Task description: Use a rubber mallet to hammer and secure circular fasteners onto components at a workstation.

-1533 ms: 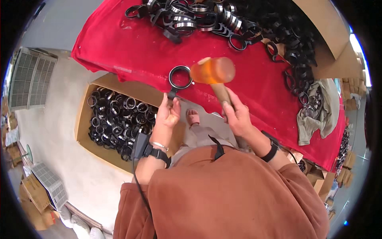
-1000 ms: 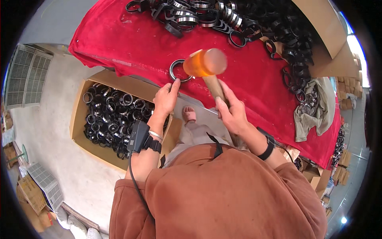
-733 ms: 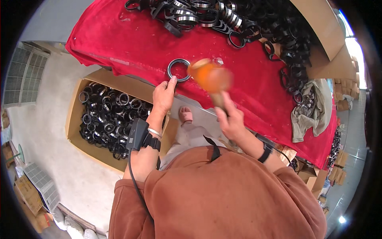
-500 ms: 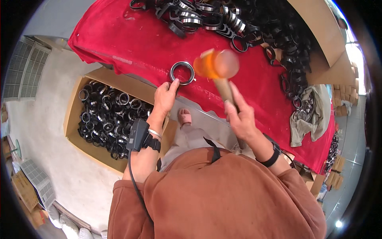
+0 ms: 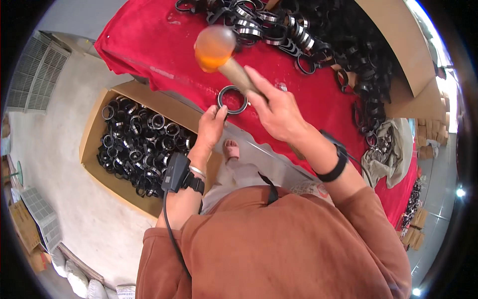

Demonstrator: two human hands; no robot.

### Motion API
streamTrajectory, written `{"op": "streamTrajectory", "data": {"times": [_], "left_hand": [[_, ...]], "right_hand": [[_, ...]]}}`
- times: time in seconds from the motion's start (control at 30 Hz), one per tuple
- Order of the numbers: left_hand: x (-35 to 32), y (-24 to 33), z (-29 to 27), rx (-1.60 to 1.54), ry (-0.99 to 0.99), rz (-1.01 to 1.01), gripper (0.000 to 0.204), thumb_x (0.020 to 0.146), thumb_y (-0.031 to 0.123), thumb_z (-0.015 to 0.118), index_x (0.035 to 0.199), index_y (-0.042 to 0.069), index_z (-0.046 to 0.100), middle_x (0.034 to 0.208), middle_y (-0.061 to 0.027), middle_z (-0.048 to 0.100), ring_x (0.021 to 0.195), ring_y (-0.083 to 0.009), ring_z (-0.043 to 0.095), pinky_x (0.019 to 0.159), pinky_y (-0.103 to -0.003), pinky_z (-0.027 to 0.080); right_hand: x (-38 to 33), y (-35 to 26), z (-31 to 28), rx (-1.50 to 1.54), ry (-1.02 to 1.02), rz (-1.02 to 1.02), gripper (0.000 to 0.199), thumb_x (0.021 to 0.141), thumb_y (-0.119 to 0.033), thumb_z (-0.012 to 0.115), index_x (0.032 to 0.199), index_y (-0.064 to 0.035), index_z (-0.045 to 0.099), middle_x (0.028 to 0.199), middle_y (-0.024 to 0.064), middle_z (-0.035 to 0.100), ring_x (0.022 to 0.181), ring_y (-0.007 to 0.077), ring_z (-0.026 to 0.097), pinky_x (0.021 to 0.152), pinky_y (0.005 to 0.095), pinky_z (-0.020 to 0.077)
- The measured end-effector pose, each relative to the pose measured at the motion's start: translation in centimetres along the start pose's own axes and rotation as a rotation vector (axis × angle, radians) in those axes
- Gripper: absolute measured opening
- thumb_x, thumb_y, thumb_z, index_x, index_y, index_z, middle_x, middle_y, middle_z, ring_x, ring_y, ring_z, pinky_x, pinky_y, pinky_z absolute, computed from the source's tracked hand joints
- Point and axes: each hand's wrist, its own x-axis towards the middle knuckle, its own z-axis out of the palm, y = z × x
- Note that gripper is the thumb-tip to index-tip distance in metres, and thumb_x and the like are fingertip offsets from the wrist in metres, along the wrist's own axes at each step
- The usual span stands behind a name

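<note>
My left hand [image 5: 211,125] pinches the near edge of a black ring with a silvery metal rim [image 5: 220,96], which lies on the red cloth [image 5: 164,55] close to the table's front edge. In my right hand [image 5: 279,110] is the wooden handle of a mallet [image 5: 215,48]; its head, orange and pale translucent, is blurred and hangs above the cloth, beyond the ring and left of my right hand. The fingers wrap round the handle. Whether the head touches anything cannot be made out.
Black and silver rings [image 5: 249,30] are heaped at the table's far side, beside a cardboard sheet [image 5: 398,40]. Left of me, a cardboard box [image 5: 94,127] on the floor holds many similar rings. A grey cloth bag [image 5: 386,157] with metal parts lies at the right.
My right hand has swung the mallet leftward and farther out, from right of the ring to above and beyond it. My left hand keeps its pinch on the ring.
</note>
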Motion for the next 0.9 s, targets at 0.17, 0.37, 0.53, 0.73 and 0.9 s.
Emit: {"op": "streamTrajectory", "data": {"times": [0.17,0.37,0.53,0.73,0.9], "left_hand": [[-0.1,-0.1,-0.3,-0.067,0.039,-0.024,0.034,0.091,0.031,0.051,0.08,0.0,0.056,0.067,-0.0028,0.053,0.061,-0.0114,0.049,0.057,-0.028,0.042],[1.2,-1.5,-0.1,-0.051,0.033,-0.026,0.031,0.092,0.033,0.052,0.087,0.005,0.063,0.072,0.0033,0.056,0.064,-0.0049,0.047,0.058,-0.022,0.038],[0.4,-0.2,-0.3,-0.294,0.034,-0.17,0.032,0.088,0.033,0.058,0.086,0.003,0.065,0.074,0.0026,0.055,0.068,-0.0053,0.044,0.061,-0.024,0.038],[0.9,-0.4,0.6,-0.29,0.05,-0.069,0.031,0.089,0.032,0.057,0.083,0.003,0.065,0.072,0.0046,0.055,0.066,-0.0052,0.044,0.06,-0.022,0.036],[0.8,-2.0,0.4,-0.237,0.101,-0.063,0.031,0.087,0.032,0.059,0.081,0.003,0.064,0.07,0.0041,0.054,0.064,-0.0055,0.044,0.058,-0.022,0.036]], "right_hand": [[-1.3,-1.7,-1.6,0.089,0.228,-0.048,0.048,0.088,-0.009,0.053,0.133,-0.0039,0.039,0.084,0.0241,0.062,0.077,0.0367,0.064,0.068,0.0355,0.0498],[-3.1,4.9,-1.3,-0.119,-0.02,0.382,0.048,0.088,-0.02,0.05,0.132,-0.006,0.041,0.087,0.0293,0.059,0.086,0.0444,0.058,0.075,0.0452,0.0474],[-1.5,1.2,-2.9,0.105,0.044,0.349,0.045,0.091,-0.019,0.049,0.134,-0.0066,0.04,0.073,0.0127,0.059,0.063,0.0202,0.059,0.064,0.0311,0.0479],[-2.3,3.8,0.4,0.052,0.061,0.136,0.045,0.093,-0.018,0.046,0.136,-0.0076,0.036,0.076,0.0056,0.059,0.064,0.0124,0.056,0.063,0.0262,0.0483],[-0.5,3.2,-0.2,0.06,-0.175,0.44,0.046,0.094,-0.023,0.044,0.137,-0.0085,0.036,0.075,0.0055,0.06,0.062,0.0136,0.059,0.06,0.0267,0.0505]]}}
